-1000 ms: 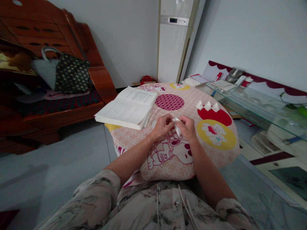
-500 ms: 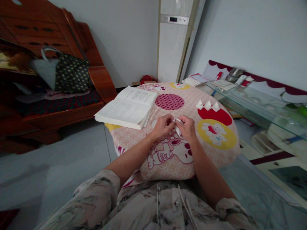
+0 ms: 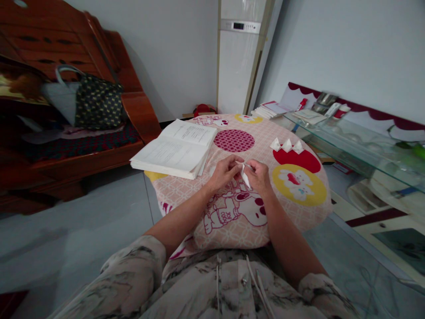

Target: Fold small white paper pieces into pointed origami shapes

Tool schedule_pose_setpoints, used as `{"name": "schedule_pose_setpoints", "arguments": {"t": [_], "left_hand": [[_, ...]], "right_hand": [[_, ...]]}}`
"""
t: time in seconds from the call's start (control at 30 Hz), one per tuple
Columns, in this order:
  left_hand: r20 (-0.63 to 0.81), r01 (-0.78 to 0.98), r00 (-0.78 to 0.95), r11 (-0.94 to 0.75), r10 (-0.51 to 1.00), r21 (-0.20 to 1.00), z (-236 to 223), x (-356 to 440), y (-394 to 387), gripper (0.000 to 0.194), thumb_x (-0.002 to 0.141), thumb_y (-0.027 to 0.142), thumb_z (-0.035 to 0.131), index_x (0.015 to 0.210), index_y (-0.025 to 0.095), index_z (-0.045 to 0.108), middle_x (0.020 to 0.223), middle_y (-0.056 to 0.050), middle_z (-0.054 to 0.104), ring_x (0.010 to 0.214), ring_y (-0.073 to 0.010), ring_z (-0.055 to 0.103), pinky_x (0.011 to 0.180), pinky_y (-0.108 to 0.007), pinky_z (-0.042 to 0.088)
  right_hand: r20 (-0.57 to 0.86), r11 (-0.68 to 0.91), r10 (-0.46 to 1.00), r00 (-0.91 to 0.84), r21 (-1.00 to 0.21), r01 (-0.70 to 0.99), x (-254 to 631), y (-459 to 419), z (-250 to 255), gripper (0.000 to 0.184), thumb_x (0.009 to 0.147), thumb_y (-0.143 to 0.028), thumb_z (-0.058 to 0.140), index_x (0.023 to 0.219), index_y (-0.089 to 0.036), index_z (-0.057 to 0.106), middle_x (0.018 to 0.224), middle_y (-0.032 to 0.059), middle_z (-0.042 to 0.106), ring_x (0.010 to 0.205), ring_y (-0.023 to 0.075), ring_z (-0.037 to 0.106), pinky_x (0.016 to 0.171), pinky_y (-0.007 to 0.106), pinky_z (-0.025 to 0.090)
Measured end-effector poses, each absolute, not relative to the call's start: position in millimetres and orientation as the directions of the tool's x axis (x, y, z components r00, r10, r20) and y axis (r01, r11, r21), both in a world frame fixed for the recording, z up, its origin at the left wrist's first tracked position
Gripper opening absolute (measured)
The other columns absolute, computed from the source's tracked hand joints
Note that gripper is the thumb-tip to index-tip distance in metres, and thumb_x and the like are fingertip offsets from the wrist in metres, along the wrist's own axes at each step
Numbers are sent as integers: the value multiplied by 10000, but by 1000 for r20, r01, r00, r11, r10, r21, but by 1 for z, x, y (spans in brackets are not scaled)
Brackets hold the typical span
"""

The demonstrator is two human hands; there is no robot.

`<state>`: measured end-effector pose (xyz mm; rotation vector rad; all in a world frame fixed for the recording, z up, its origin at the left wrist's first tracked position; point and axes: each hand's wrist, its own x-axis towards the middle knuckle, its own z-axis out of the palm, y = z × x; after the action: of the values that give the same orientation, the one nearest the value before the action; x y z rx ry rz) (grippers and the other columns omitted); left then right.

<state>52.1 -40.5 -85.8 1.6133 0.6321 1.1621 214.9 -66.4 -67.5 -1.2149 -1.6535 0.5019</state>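
Over the middle of the table, my left hand (image 3: 227, 171) and my right hand (image 3: 258, 176) pinch a small piece of folded white paper (image 3: 245, 176) between them. The fingertips of both hands almost meet at its upper end, and a pointed part hangs down toward me. Fingers cover much of the paper, so its full shape is hidden. To the right, beyond my right hand, three small folded paper pieces (image 3: 287, 145) stand in a row on the patterned tablecloth (image 3: 186, 208). An open book (image 3: 175, 148) with printed pages lies left of my left hand.
A glass-topped cabinet (image 3: 361, 155) with bowls and papers runs along the right side. A stack of booklets (image 3: 270, 110) sits at the table's far edge. At left is a wooden bench (image 3: 139, 115) holding a dark patterned bag (image 3: 99, 102); a tall white appliance (image 3: 237, 66) stands behind.
The fingers of my left hand have shifted over the paper's upper end, and more of the white paper shows between the hands. The book and the three folded pieces stay put.
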Motion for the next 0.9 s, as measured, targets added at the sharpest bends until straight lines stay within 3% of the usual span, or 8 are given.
{"name": "schedule_pose_setpoints", "arguments": {"t": [0.2,0.4,0.9], "left_hand": [[350,-150,392,-316,851,937,-83,55,-40,420,869,544,677,920,131,627,648,-10,639,533,-117,611,533,-230,505],[362,-125,392,-340,846,932,-81,54,-40,468,859,588,676,754,135,616,573,-5,597,487,-103,554,487,-219,422],[235,-279,466,-110,853,954,-76,54,-42,406,780,519,765,722,151,603,560,28,563,467,-66,479,457,-193,354]], "right_hand": [[401,377,916,3,-863,338,220,-66,-67,303,848,-411,543,625,-217,471,575,-36,414,572,130,380,528,273,289],[407,386,913,-12,-856,343,220,-65,-68,394,863,-461,535,588,-227,380,560,-44,354,566,123,340,543,280,284],[320,313,947,3,-929,197,214,-65,-72,479,857,-624,540,607,-228,443,563,-31,393,540,124,350,501,274,302]]}}
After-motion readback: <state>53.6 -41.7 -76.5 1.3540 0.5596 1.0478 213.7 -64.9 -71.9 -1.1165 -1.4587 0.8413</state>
